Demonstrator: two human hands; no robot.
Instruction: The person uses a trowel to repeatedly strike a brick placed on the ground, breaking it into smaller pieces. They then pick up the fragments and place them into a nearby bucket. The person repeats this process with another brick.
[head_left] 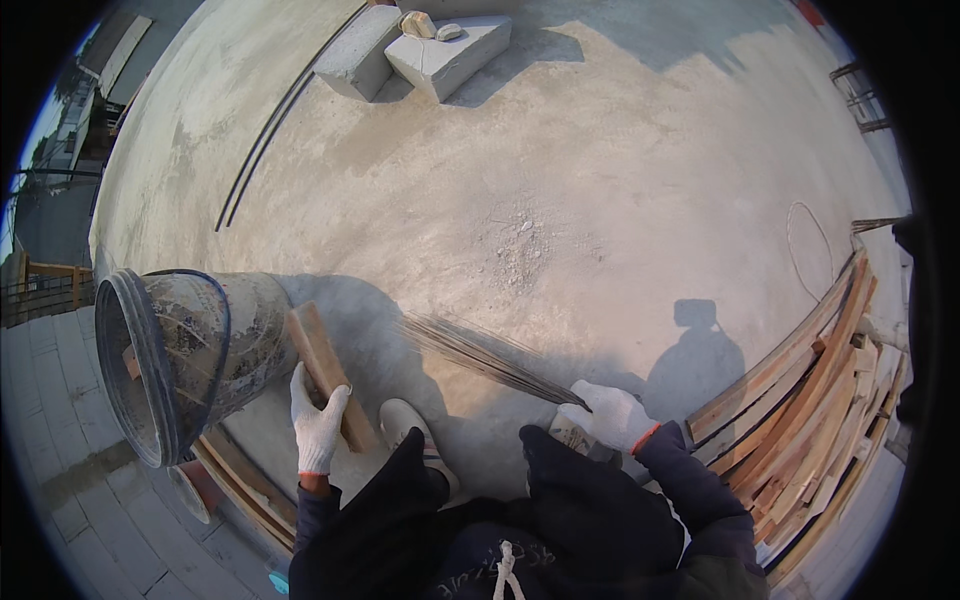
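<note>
My left hand, in a white knitted glove with an orange cuff, grips a short wooden board that stands at a slant beside my left shoe. Its fingertips are partly hidden behind the wood. In a matching glove, my right hand is closed round the gathered end of a stick broom. The broom's thin strands fan out leftward, low over the concrete floor. Farther off, a small patch of grey rubble and dust lies on the floor.
A dirt-crusted bucket lies on its side at left, mouth turned left. Stacked wooden strips fill the right side. Two concrete blocks and thin dark rods lie at the back. A wire loop rests near the strips.
</note>
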